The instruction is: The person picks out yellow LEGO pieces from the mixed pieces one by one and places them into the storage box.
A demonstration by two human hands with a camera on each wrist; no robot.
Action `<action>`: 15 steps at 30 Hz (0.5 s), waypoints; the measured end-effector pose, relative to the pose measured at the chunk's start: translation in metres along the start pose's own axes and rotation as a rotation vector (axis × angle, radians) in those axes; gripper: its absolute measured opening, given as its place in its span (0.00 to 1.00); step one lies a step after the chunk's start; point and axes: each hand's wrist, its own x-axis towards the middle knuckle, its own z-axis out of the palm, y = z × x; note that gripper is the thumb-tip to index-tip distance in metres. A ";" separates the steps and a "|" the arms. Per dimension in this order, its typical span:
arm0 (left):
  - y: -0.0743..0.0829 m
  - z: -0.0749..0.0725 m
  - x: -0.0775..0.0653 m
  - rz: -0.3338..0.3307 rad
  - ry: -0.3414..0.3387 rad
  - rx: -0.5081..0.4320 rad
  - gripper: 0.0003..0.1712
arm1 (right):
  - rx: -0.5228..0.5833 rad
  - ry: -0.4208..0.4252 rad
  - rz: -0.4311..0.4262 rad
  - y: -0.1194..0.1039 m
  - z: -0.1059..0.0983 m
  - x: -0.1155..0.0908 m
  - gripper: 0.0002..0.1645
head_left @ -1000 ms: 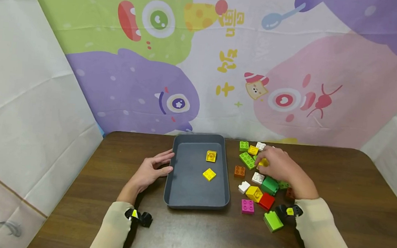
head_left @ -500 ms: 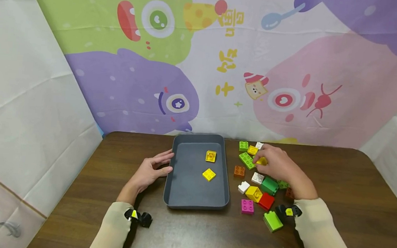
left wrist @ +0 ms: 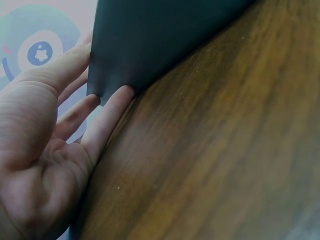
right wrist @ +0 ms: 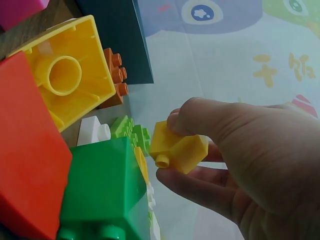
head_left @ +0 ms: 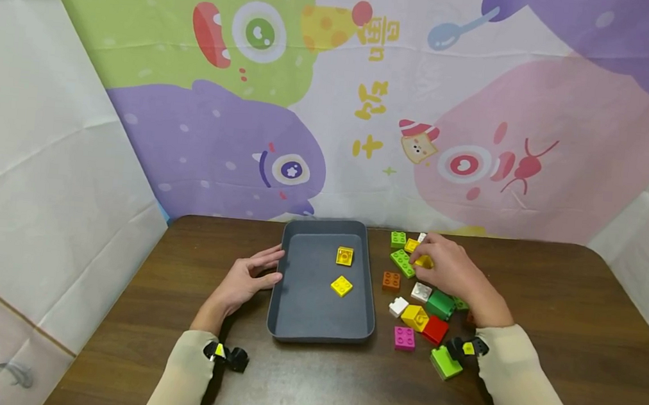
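Between thumb and fingers, my right hand (head_left: 452, 268) pinches a yellow toy brick (right wrist: 177, 146) with a sloped side, held over the back of the brick pile. Straight fingers of my left hand (head_left: 245, 282) touch the left wall of a dark grey tray (head_left: 303, 316); the left wrist view has the fingertips against the tray's outer side (left wrist: 145, 40). Inside the tray lie two yellow bricks, one stud side up (head_left: 341, 286) and another showing its hollow underside (head_left: 345, 256).
Right of the tray, loose bricks are spread out: a long lime brick (head_left: 403, 263), an orange-brown one (head_left: 391, 280), a dark green one (head_left: 440, 304), a red one (head_left: 435, 329), a pink one (head_left: 404, 338) and several others. A patterned cloth (head_left: 360, 186) hangs behind the table.
My right hand has shifted slightly left with the yellow brick pinched in its fingers. The left hand and the tray stay where they were.
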 end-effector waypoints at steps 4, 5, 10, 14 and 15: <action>0.000 0.001 0.000 0.001 -0.002 -0.005 0.35 | -0.002 0.033 -0.003 -0.002 0.001 0.000 0.09; 0.000 0.001 0.000 0.001 -0.002 -0.005 0.35 | -0.002 0.044 -0.006 -0.002 0.001 0.000 0.09; 0.001 0.001 0.000 0.004 -0.003 -0.003 0.36 | 0.016 0.111 -0.032 -0.005 0.002 0.001 0.08; 0.000 0.000 0.000 0.005 -0.003 -0.002 0.36 | 0.032 0.202 -0.075 -0.006 0.003 0.002 0.07; 0.001 0.000 0.000 0.004 -0.002 -0.002 0.36 | 0.033 0.225 -0.085 -0.006 0.003 0.002 0.06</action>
